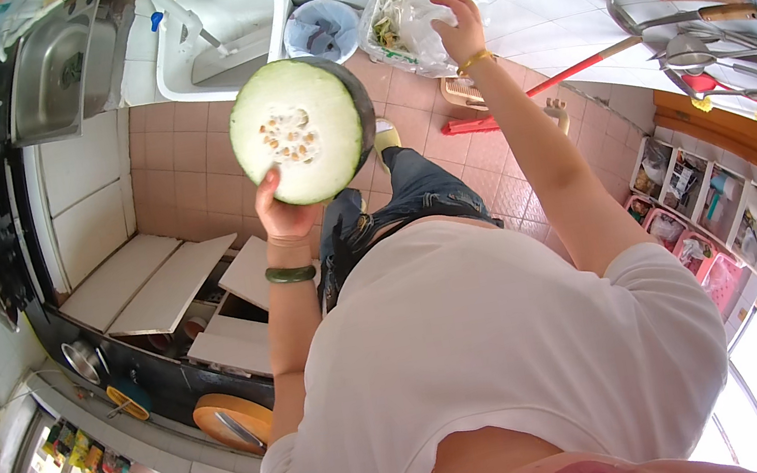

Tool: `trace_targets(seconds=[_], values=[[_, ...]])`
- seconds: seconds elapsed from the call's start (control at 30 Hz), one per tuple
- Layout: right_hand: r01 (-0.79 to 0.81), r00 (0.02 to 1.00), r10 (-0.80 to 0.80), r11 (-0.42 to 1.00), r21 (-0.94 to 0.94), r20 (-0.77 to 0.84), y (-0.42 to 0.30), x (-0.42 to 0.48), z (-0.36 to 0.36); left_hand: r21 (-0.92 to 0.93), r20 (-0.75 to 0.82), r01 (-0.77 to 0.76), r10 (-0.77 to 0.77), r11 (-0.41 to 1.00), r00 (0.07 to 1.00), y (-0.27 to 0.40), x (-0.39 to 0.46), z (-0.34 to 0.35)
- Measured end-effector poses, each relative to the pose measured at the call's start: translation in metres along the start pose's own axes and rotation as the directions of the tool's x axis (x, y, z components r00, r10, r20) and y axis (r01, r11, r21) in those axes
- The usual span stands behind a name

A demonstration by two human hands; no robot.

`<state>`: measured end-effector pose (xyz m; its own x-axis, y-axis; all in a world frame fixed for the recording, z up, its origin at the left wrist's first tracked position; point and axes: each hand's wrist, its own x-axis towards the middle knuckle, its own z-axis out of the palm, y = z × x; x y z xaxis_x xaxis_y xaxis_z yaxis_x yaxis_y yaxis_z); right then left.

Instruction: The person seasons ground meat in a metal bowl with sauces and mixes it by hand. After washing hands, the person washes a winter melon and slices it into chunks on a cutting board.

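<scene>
A large cut piece of winter melon (304, 130) is held up in front of me, its pale face and seeds turned towards the camera and its dark green rind at the right. My left hand (286, 210) grips its lower edge, the thumb pressed on the cut face. A green bangle (290, 274) circles that wrist. My right hand (463, 29) is raised at the upper right, fingers apart and curved, with a gold-coloured bracelet (474, 61) on the wrist. Behind it in the picture lies a clear plastic bag (426, 38); whether the fingers touch it is unclear.
A white basin (274, 2), a lined bin (322, 28) and a white basket (371, 47) holding greens stand ahead. A red broom (567, 76) leans at the right. Cabinet doors (170, 290) jut out at the left. A knife (238, 430) lies on a round cutting board (217, 407).
</scene>
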<state>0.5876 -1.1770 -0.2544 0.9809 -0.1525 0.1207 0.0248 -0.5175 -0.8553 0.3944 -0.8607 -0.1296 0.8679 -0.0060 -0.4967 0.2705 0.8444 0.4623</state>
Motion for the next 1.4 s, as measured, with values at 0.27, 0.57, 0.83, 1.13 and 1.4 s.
trace_targets(seconds=[0.27,0.57,0.83,1.13,1.4], values=[[-0.256,0.944,0.213,0.955,0.153,0.251,0.062,0.065,0.006,-0.201,-0.04,-0.036,0.029,0.979,0.999,0.023,0.021,0.003],[-0.552,0.642,0.161,0.776,0.305,0.75,-0.133,-0.012,0.146,-0.313,0.003,-0.2,0.212,0.929,0.977,0.09,0.019,-0.064],[-0.251,0.567,-0.414,0.736,0.628,0.712,-0.339,-0.078,0.316,-0.016,-0.211,-0.417,0.404,0.909,0.89,0.23,0.001,-0.143],[0.465,0.642,-0.696,0.688,0.558,0.322,-0.454,-0.098,0.442,-0.399,-0.201,-0.44,0.392,0.804,0.898,0.376,0.037,-0.184],[0.494,0.719,-0.651,0.726,0.479,0.244,-0.52,0.075,0.554,0.252,-0.417,-0.497,0.556,0.83,0.719,0.526,0.162,-0.208]])
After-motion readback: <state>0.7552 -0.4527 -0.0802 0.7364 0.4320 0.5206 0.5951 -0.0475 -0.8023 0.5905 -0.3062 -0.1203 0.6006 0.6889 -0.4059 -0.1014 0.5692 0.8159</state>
